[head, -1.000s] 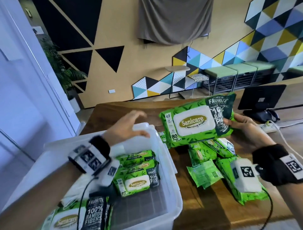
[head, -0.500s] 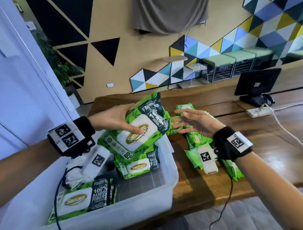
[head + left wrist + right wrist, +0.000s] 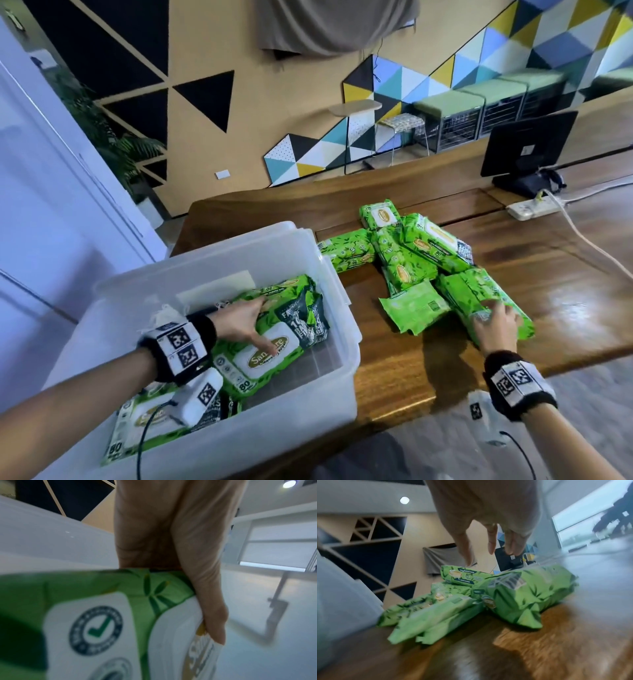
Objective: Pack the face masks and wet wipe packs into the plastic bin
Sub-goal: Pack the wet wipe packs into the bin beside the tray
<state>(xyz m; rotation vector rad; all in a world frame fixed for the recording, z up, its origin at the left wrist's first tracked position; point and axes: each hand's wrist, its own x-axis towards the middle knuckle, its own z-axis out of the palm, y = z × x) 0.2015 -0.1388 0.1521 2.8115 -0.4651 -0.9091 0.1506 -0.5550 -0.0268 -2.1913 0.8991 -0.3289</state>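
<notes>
A translucent white plastic bin (image 3: 344, 308) stands at the table's left end. Inside it my left hand (image 3: 253, 323) grips a green wet wipe pack (image 3: 274, 363), thumb on its white lid, low over the packs lying in the bin. The left wrist view shows the thumb (image 3: 211, 615) on that pack (image 3: 102, 615). Another pack (image 3: 150, 421) and white face masks (image 3: 162, 313) lie in the bin. My right hand (image 3: 496, 317) hovers open over the nearest pack (image 3: 479, 294) of the pile (image 3: 411, 260) on the table; its fingers (image 3: 489, 547) hang above the pack (image 3: 522, 595).
A black monitor (image 3: 527, 147) and a white power strip (image 3: 531, 209) with its cable stand at the far right of the wooden table (image 3: 565, 308). The table's front edge runs just under my right wrist. A pale wall is on the left.
The pack passed from my right hand to my left, which has lowered it into the bin. My right hand has moved back right and down over the pile on the table.
</notes>
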